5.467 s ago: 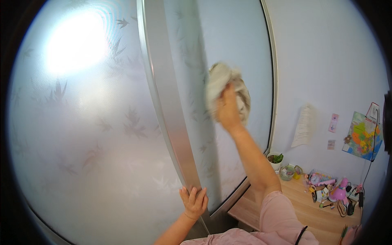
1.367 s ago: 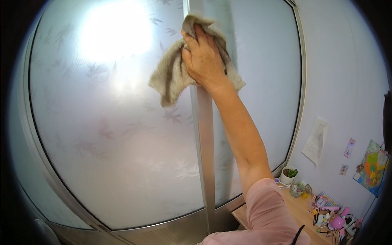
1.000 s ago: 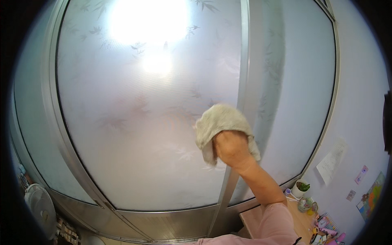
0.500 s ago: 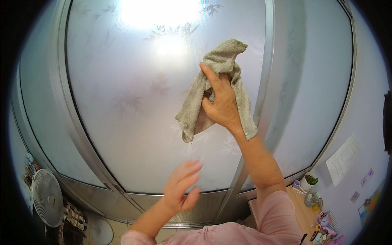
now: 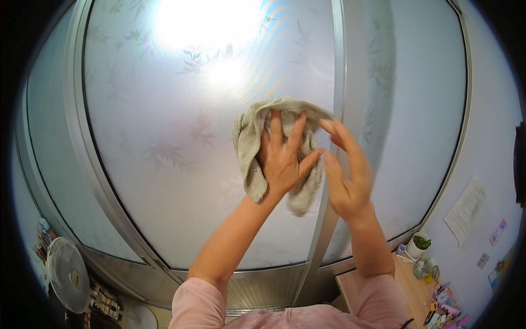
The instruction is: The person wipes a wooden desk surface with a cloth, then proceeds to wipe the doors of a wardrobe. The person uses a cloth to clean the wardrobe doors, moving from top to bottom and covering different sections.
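A grey-green cloth (image 5: 249,145) lies bunched against the frosted glass panel (image 5: 175,208) of a sliding door. My left hand (image 5: 284,162) holds it pressed to the glass, fingers spread over the fabric and pointing up. Folds of the cloth hang around that hand on both sides. Just to the right is my right hand (image 5: 350,178), slightly blurred, with its fingers apart. Its fingertips are at the cloth's upper right edge; whether they touch it I cannot tell.
A metal door frame (image 5: 323,236) runs down beside the right hand. At lower left stands a white fan (image 5: 68,274). On the lower right, a wooden desk (image 5: 402,279) bears a potted plant (image 5: 419,244), a glass jar (image 5: 422,267) and scissors (image 5: 431,315). Paper (image 5: 466,211) hangs on the wall.
The cloth has come down and slightly left. My left hand has risen from below onto it. My right hand, which held the cloth before, has moved off to its right side.
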Available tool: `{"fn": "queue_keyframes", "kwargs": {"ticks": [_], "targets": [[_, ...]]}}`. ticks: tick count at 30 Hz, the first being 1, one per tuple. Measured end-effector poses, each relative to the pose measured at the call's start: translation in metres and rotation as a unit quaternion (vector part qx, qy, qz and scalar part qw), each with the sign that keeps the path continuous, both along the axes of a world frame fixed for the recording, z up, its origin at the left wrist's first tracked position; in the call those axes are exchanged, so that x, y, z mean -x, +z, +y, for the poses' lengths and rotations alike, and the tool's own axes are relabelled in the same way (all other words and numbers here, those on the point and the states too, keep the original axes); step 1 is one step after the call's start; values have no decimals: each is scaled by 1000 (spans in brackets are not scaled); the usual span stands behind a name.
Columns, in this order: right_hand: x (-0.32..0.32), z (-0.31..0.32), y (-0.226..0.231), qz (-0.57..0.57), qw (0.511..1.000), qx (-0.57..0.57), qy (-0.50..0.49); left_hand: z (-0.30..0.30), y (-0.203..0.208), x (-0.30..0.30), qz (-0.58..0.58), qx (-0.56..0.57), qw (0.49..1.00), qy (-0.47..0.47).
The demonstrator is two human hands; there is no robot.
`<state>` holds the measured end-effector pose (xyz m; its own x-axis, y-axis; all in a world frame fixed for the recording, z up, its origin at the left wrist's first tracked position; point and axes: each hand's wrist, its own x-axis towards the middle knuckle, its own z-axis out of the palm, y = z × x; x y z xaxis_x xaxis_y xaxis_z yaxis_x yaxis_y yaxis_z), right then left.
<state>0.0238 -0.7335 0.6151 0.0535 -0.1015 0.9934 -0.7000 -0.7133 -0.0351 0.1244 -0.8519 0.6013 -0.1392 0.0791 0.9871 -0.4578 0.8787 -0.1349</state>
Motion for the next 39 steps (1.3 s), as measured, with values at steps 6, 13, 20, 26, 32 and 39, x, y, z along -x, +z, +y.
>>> {"fn": "queue_keyframes", "kwargs": {"ticks": [6,13,20,26,32,39], "targets": [[38,39,-130,21,996,-53,-68,-64,98,-60,92,139,981,96],[50,36,-226,13,978,-117,-171,-45,164,-64,98,27,945,310],[50,-41,-265,-11,956,-20,-293,-13,29,3,-354,86,893,264],[60,-56,-285,-6,943,11,-333,-10,177,-14,-199,207,931,224],[64,-57,-290,-7,946,14,-324,-115,272,-150,203,165,878,401],[65,-60,-289,-17,945,21,-326,-117,243,-250,322,-159,872,333]]}}
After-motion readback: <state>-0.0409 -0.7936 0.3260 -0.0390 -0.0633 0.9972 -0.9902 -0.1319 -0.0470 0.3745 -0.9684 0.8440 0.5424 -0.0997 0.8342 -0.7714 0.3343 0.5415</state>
